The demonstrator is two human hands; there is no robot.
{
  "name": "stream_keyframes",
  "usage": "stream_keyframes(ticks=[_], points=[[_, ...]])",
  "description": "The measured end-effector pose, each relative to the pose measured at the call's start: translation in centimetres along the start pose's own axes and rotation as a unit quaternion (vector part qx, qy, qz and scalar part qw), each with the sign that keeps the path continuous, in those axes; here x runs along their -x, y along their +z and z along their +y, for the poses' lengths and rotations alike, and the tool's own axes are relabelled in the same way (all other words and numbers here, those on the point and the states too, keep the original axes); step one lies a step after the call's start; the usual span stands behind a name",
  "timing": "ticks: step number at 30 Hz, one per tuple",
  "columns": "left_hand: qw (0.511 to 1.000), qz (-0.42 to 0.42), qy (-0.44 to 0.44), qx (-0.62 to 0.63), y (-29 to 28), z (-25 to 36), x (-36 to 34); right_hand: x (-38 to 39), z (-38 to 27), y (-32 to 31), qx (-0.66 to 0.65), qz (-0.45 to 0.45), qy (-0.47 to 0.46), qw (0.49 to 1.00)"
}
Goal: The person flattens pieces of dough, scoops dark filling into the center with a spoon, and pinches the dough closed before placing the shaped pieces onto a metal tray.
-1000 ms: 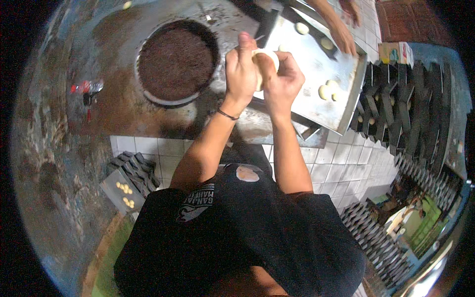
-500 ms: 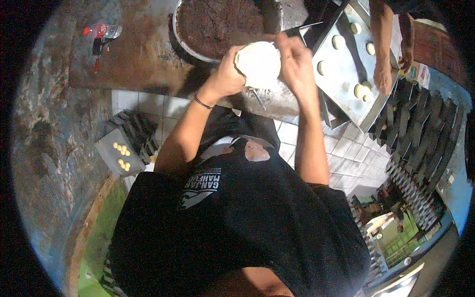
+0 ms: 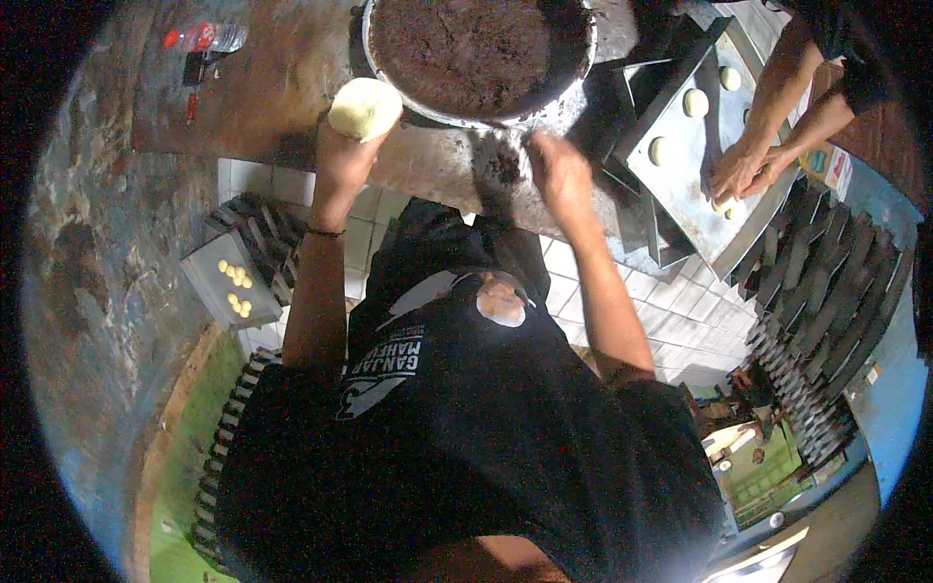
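A pale round of dough (image 3: 364, 109) rests on top of my left hand (image 3: 342, 170), whose fingers curl round it from below. That hand is held over the near edge of the worktable, left of a big round basin (image 3: 377, 73). Dark brown crumbly filling (image 3: 476, 44) covers the inside of the basin. My right hand (image 3: 564, 183) is near the basin's lower right rim, its fingers curled together. Whatever may be in those fingers is too small or hidden to make out. Some dark crumbs (image 3: 505, 167) lie on the table between my hands.
At the right, another person's hands (image 3: 743, 175) work over a metal tray (image 3: 695, 189) with several dough balls (image 3: 695, 103). A plastic bottle (image 3: 219, 37) lies at the far left. Below left, another tray (image 3: 212, 284) holds small dough balls. Stacked dark trays (image 3: 826, 253) stand at the right.
My hands have moved apart; the left has carried the dough left, and the right has come down beside the basin. The other person's two hands are now together over the tray.
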State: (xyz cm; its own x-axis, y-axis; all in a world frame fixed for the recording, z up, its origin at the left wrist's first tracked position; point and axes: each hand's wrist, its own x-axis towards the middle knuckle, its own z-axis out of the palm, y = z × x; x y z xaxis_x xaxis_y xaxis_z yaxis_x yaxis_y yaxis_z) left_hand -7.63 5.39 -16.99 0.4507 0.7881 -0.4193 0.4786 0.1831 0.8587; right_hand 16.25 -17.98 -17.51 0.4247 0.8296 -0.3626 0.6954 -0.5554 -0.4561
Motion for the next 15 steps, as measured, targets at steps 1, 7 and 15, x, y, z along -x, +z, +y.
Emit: stream_keyframes(ticks=[1,7,15], points=[[1.0,0.01,0.023,-0.005,-0.4,0.3,0.0,-1.9,-0.6,-1.9,0.012,0.062,-0.059,0.996],[0.99,0.054,0.12,0.054,-0.1,1.1,0.3,-12.0,2.0,0.2,0.146,0.107,-0.226,0.957],[0.989,0.068,0.131,0.007,-1.4,2.6,1.1,-15.5,2.7,2.9,0.189,-0.081,-0.166,0.964]])
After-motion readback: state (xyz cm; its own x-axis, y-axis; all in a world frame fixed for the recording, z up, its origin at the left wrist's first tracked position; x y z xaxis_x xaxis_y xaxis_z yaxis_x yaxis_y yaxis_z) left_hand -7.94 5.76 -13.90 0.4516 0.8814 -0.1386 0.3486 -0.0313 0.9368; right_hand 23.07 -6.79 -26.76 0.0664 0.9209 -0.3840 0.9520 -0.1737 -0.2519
